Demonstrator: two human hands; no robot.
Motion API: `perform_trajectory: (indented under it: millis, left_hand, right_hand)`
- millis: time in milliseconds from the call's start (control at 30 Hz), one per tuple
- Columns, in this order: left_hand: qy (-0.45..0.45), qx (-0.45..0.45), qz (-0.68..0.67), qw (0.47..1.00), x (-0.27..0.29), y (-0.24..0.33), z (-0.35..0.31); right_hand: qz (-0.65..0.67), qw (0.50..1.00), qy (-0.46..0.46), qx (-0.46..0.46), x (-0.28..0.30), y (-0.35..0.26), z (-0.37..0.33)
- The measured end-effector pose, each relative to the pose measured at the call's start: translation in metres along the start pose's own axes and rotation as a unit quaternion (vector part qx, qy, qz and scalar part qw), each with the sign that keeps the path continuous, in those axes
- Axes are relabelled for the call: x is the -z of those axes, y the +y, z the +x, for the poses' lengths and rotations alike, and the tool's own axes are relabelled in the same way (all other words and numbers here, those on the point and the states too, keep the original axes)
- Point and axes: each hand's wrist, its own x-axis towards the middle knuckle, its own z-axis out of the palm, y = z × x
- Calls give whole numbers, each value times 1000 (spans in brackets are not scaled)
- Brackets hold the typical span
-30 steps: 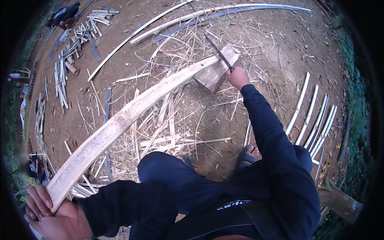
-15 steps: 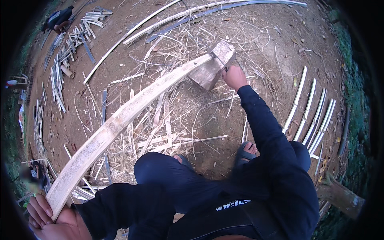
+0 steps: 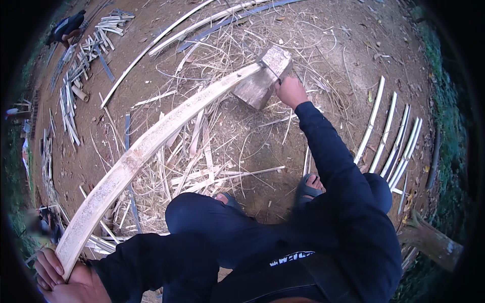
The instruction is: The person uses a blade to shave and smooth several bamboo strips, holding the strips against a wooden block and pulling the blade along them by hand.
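Note:
A long pale bamboo slat runs from the lower left up to a wooden chopping block on the dirt. My left hand grips the slat's near end at the bottom left. My right hand is shut on the handle of a knife, its blade down at the slat's far end where it rests on the block. Only a thin dark part of the blade shows. My knees and sandalled feet are below.
Split bamboo strips lie in a row at the right and in a pile at the upper left. Long poles lie across the top. Shavings litter the ground. A stump stands at the lower right.
My right hand has swung the knife down from raised above the block onto the slat's far end. The left hand keeps its grip on the near end.

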Motion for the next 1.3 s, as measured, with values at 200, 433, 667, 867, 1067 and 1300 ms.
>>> perform_trajectory:
  millis: [200,433,667,867,1067,1300]
  left_hand:
    - [191,-38,99,976,-67,-5,-19]
    - [174,-3,20,984,-23,-34,18]
    - [230,13,-18,973,-3,-75,31]
    - [203,1,-49,978,-2,-98,25]
    - [199,38,-143,969,66,-131,-40]
    - [282,214,-55,934,182,-202,-177]
  right_hand:
    - [11,999,-39,3,6,-17,-1]
    - [62,994,-62,-70,10,4,-10]
    - [-54,995,-80,6,59,2,-2]
    - [-148,981,-112,49,109,3,-31]
    - [-58,996,-59,32,70,13,-99]
    - [66,994,-86,32,16,38,-173]
